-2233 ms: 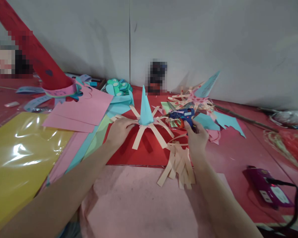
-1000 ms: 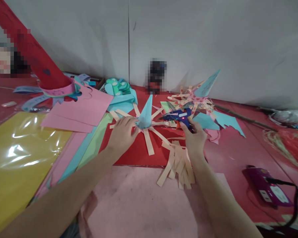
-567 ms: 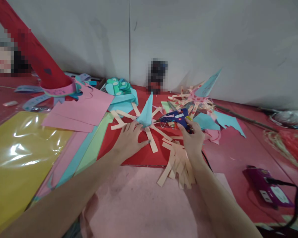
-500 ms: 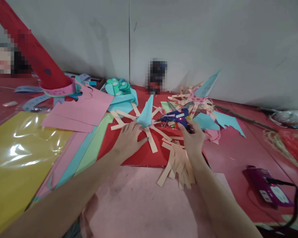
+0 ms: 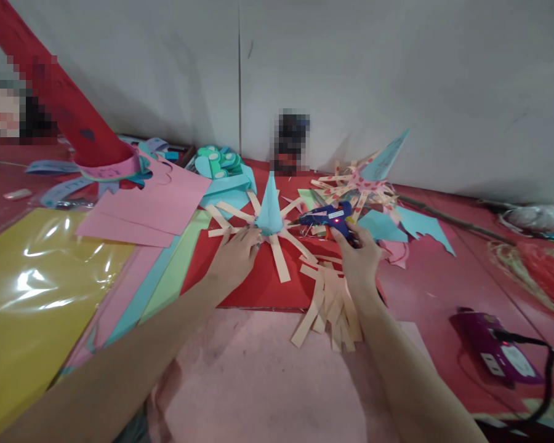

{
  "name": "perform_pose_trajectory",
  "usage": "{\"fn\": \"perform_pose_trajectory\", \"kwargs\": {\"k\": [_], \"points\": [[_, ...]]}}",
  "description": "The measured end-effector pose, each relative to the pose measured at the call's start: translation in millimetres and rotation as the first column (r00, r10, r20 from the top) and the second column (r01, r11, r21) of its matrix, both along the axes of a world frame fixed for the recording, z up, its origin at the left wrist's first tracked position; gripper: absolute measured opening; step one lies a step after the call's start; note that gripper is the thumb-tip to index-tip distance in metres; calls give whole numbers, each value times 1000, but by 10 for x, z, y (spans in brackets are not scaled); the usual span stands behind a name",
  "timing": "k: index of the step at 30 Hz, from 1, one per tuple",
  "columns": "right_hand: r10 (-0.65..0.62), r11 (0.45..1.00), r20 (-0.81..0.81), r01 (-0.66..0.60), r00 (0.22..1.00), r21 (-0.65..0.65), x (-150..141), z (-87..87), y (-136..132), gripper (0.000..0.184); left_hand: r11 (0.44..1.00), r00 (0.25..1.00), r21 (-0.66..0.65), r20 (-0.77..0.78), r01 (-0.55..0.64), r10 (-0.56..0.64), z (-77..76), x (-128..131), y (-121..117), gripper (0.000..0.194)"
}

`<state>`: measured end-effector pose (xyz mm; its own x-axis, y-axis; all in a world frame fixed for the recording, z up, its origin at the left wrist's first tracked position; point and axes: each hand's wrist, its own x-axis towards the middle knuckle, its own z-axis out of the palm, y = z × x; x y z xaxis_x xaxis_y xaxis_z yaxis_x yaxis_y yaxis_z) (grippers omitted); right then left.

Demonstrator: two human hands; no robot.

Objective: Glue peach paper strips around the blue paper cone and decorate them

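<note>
The piece in hand looks well along but, by my judgement, unfinished: the light-blue paper cone (image 5: 269, 212) stands upright over the red sheet (image 5: 253, 289), point up, and plain pale strips (image 5: 281, 263) already fan out from its base to the left, the back, the right and the front. The front-left part of the base is hidden behind the left hand (image 5: 234, 253), so I cannot tell whether a strip sits there. That hand has its fingers curled in close against the base, and whether they pinch a strip or only steady the cone cannot be told. The right hand (image 5: 362, 251) is wrapped round the handle of the blue glue gun (image 5: 324, 215), whose nozzle points at the cone's right side; whether it touches a strip is too small to tell. A pile of loose strips (image 5: 329, 301) lies just beside the cone, nearer the person, apparently unused. Further back, a second cone (image 5: 384, 163) with heart-marked strips looks more complete, and next to it the strips in hand are bare, with no such marks showing on them
</note>
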<state>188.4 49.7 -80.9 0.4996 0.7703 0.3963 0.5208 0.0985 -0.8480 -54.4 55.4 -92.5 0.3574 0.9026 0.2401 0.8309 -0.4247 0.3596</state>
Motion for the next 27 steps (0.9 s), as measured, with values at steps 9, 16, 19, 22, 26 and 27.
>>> {"fn": "perform_pose_trajectory", "kwargs": {"k": [9, 16, 19, 22, 26, 27], "points": [[-1, 1000, -32, 1, 999, 1, 10, -14, 9, 42, 995, 998, -69, 2, 70, -70, 38, -91, 118, 33], [-3, 1000, -32, 4, 999, 6, 6, -1, 6, 44, 989, 993, -98, 33, 114, -111, 53, -140, 158, 33], [7, 1000, -14, -7, 1000, 4, 4, 3, 2, 42, 991, 995, -89, 36, 101, -98, 53, -147, 155, 32], [17, 1000, 2, -17, 1000, 0, 4, 6, -1, 42, 995, 997, -62, 9, 83, -83, 61, -139, 133, 29], [17, 1000, -2, -17, 1000, 1, 4, 2, 1, 40, 996, 992, 19, -94, 92, -90, 71, -112, 76, 25], [19, 1000, -7, -19, 1000, 3, 4, -1, 3, 40, 994, 989, 37, -114, 100, -95, 74, -104, 61, 25]]}}
